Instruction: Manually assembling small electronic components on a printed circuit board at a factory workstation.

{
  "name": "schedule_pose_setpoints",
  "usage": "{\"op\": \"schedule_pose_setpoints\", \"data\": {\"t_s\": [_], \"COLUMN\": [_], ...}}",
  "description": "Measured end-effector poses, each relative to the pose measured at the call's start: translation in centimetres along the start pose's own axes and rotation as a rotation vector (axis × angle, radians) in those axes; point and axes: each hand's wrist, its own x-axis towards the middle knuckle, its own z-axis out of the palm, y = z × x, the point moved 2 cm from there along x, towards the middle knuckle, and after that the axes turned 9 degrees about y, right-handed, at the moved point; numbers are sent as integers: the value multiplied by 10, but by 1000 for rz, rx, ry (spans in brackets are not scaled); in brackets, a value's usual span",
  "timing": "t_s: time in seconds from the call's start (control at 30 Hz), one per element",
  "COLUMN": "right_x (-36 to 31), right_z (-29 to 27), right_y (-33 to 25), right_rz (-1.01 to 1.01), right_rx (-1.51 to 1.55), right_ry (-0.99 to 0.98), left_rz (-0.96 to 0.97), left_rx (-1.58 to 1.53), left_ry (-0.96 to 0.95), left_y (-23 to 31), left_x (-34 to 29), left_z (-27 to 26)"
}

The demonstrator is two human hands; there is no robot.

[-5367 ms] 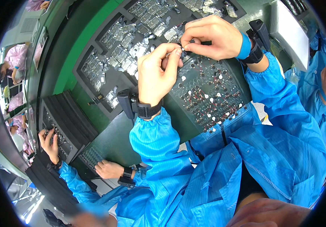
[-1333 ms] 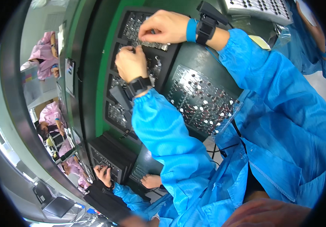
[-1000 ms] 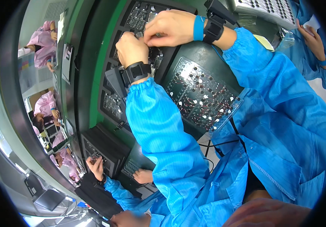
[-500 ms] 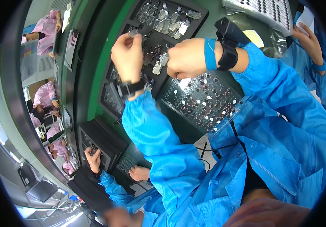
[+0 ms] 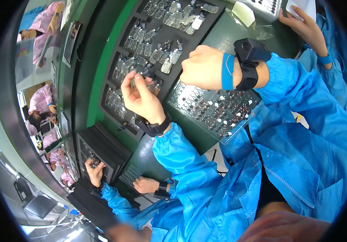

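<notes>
Two-handed step: parts seemingly being handled; fine pinch needed next.
Left hand [image 5: 144, 101]: held above foam tray [image 5: 195, 40], pinch cannot be told.
Right hand [image 5: 206, 67]: over clear tray [image 5: 224, 139], grip hidden.
Metal parts [image 5: 166, 66]: toward desk's [image 5: 217, 38] far edge.

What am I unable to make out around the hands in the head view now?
In the head view:
Right hand: fingertips and any grip, hidden behind the hand's back.
Left hand: whether it pinches anything; too small to tell.
Clear tray: part of its far edge, covered by the right hand.
White tray: its upper part, cut off by the picture edge.
</notes>
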Motion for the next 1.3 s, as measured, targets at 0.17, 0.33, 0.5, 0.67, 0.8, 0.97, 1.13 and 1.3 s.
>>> {"op": "schedule_pose_setpoints", "data": {"t_s": [0.17,0.33,0.5,0.67,0.8,0.97,1.13,1.3], "right_x": [3,6,9,8,8,14,29,27], "right_z": [7,6,10,24,28,22,2,4], "right_y": [1,0,-10,-12,-12,-3,27,46], "right_rz": [-5,17,-129,-180,-158,-169,237,340], "right_rx": [-82,-74,25,105,78,207,799,860], "right_ry": [-74,-206,-175,-147,-199,-170,-118,3], "left_rz": [141,220,209,234,204,198,366,561], "left_rx": [16,-83,-110,-112,-139,-131,-26,145], "left_ry": [11,-16,-37,-27,-40,-46,-97,-187], "left_y": [-9,-14,-12,-16,-15,-15,-21,-5], "left_x": [2,4,6,7,6,7,8,-4], "left_z": [-1,1,2,0,4,2,3,7]}}
